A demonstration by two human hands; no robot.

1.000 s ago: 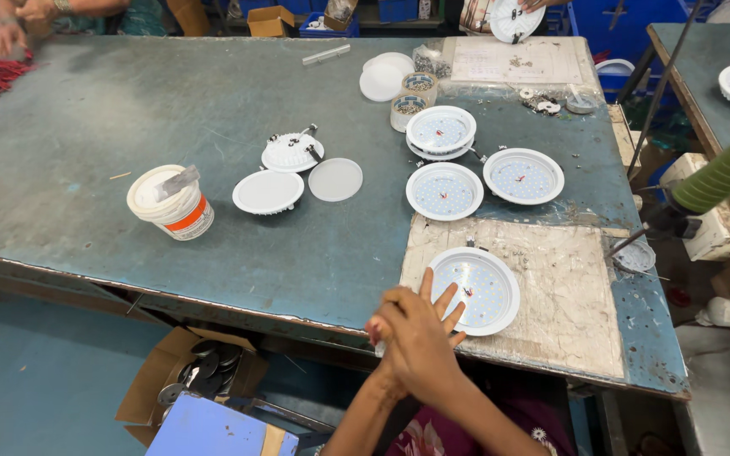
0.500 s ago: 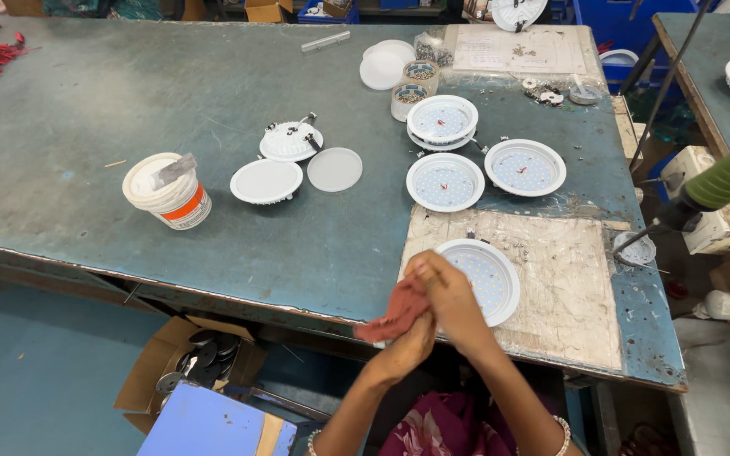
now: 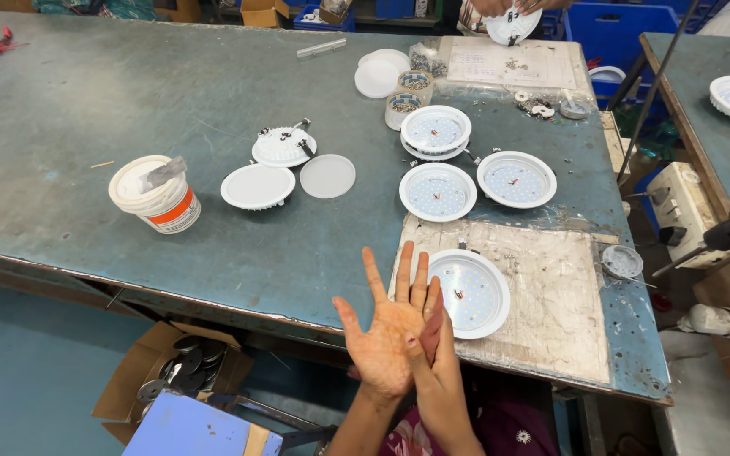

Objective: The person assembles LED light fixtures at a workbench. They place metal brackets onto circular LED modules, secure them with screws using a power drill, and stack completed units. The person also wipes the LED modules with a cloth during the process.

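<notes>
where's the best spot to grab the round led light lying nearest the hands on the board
Probably by the outer white rim of the round LED light, from above on its near left edge. It lies flat, face up, on the worn board, and small loose wires sit on its centre. The left hand and right hand, pressed together, are just beside that edge.

The round white plastic downlight housing [image 3: 467,292] lies face up on the pale, worn rectangular work board [image 3: 551,295], at the board's near left corner. Its open dish shows a circular panel dotted with small LEDs and a short red wire near the centre.
</notes>
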